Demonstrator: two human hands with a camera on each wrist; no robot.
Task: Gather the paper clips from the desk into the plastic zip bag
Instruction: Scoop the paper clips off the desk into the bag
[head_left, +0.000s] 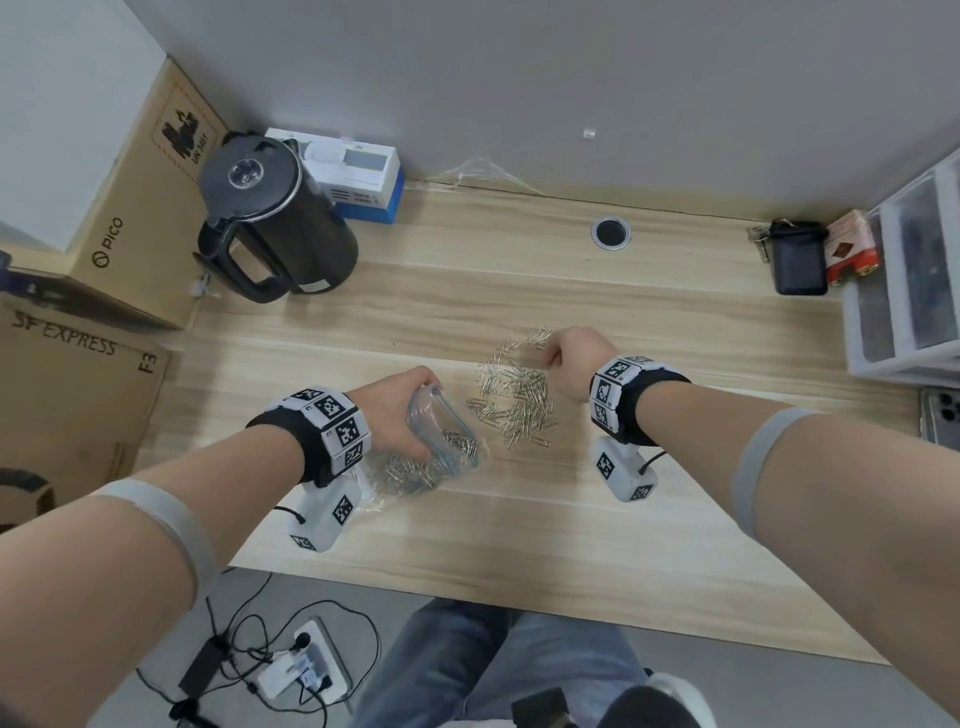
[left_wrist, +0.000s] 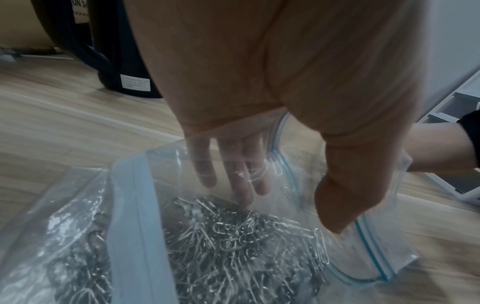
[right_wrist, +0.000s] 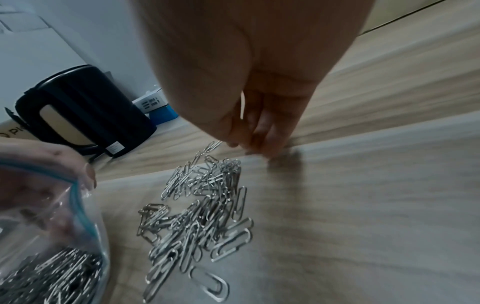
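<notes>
The clear plastic zip bag (head_left: 441, 457) with a blue zip strip lies on the wooden desk (head_left: 519, 519), its mouth facing right and a mass of silver clips (left_wrist: 233, 246) inside. My left hand (head_left: 408, 415) holds the mouth apart, fingers (left_wrist: 239, 181) inside the bag and thumb on the outside of the zip. To the right of the mouth lies a loose pile of paper clips (head_left: 514, 400). My right hand (head_left: 563, 358) is at the pile's far end, fingertips (right_wrist: 249, 142) bunched on the desk and pinching a few clips (right_wrist: 211, 147).
A black kettle (head_left: 275, 218) and a white-and-blue box (head_left: 358, 176) stand at the back left beside cardboard boxes (head_left: 130, 208). A cable hole (head_left: 611, 232) sits mid-back. A black pouch (head_left: 797, 257), a red box (head_left: 852, 249) and plastic drawers (head_left: 909, 270) fill the back right.
</notes>
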